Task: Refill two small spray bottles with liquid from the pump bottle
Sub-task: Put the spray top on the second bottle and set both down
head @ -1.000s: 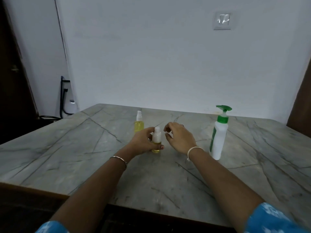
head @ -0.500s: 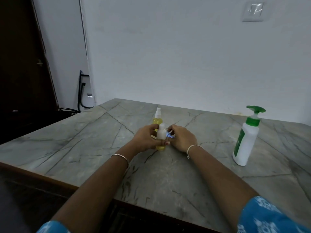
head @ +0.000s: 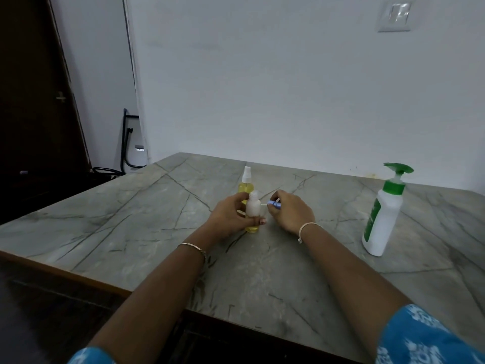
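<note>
Left hand [head: 231,219]: grips the near spray bottle [head: 253,210] round its middle and steadies it upright on the table [head: 131,232].
Right hand [head: 290,214]: pinches a small blue piece [head: 274,204] just beside that bottle's top. I cannot tell what the piece is.
Change: a second ago my right fingers hung loose and held nothing. Now they hold the blue piece.
Far spray bottle [head: 246,185]: just behind the near one, capped, unmoved.
Pump bottle [head: 383,216]: well off to my right, untouched.
Meaning: I judge that I am only opening the first bottle. No liquid has gone in yet.
</note>
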Demonstrator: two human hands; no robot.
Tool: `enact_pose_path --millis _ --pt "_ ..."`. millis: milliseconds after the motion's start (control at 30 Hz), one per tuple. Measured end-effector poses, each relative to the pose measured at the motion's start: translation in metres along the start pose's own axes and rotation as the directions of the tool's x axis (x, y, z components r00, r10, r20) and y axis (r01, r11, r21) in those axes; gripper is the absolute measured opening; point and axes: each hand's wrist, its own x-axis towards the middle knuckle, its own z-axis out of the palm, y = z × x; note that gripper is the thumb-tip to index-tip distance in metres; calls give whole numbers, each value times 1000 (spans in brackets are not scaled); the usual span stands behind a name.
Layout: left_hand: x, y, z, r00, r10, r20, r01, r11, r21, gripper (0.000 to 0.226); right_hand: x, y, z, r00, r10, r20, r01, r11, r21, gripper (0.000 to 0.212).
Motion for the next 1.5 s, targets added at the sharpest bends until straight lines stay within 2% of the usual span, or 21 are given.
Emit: enact_pose_path --millis 200,333,400,467,533,600,733,900,1167,1367,1500 --pt "1 8 7 999 -25 25 26 999 -22 66 -8 9 -35 983 132 -129 -84 943 321 19" --pt "0 14 13 997 -34 62 37 998 -46 60 -9 9 -59 959 225 -171 -68 770 634 15" --pt "0 18 17 996 -34 87 40 997 -69 59 -9 8 -68 959 228 -169 -34 683 730 10" --pt "0 24 22 993 -36 115 44 997 -71 60 -9 10 -75 964 203 -171 0 644 765 9" --pt "0 31 28 990 -39 136 48 997 -59 67 -9 10 -80 967 176 -187 27 655 755 30" --pt "3 36 34 989 -34 143 42 998 -55 69 -9 9 -83 964 173 -201 36 666 745 39" --pt "9 44 46 985 -45 169 54 997 -53 74 -10 9 -83 920 199 -338 91 730 677 34" --pt "17 46 52 980 -68 187 80 995 -55 81 -13 13 -81 857 146 -494 165 830 532 29" --pt "16 41 53 979 -75 191 100 987 -125 78 -14 11 -72 866 53 -497 210 863 458 28" --pt "17 38 54 978 -76 196 104 985 -140 80 -15 4 -73 826 52 -561 268 839 473 30" --pt "17 38 55 978 -70 197 96 988 -125 78 -16 2 -71 829 -21 -559 287 874 393 29"
